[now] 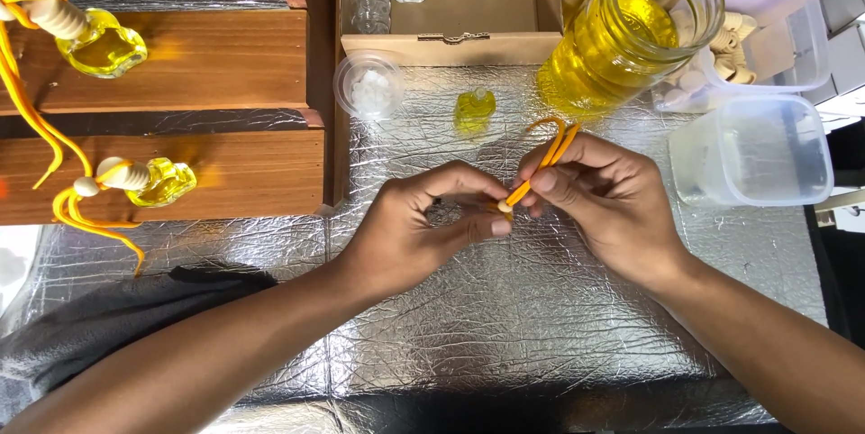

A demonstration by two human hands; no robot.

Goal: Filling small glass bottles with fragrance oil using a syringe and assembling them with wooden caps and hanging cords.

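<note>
**Q:** Forearms enter from the lower edge and meet over the crinkled foil work surface [541,326]; what does each hand hold?

**A:** Left hand [423,227]: thumb and forefinger curled into a near-closed ring, tips pinched on a small pale bead [505,206]. Right hand [604,200]: thumb and forefinger pressed flat on a doubled orange cord [545,156], the other fingers folded loosely. Whether the cord has entered the bead's hole cannot be told; the fingertips hide it.

**Q:** Where does the cord lie?

**A:** At frame centre, just above the foil, running from the bead up between the right fingers, its free loop rising behind them toward the large jar of yellow liquid [622,33].

**Q:** How would these parts be expected to handle?

**A:** Cord: judged light, limp and prone to bending, so best gripped close to its tip. Bead: judged light, hard and smooth, apt to roll away; hold it by its sides, leaving the hole free.

**Q:** What surrounds the hands?

**A:** Beyond them, a small bottle of yellow liquid [475,109] stands uncapped near a round clear cup [368,84]. At left, wooden boards [216,60] carry two filled bottles with pale caps and orange cords [99,42] [153,180]. Behind are a cardboard box [450,6] of empty glass bottles and clear plastic tubs [752,150]. The glass is judged fragile and perhaps slippery.
</note>
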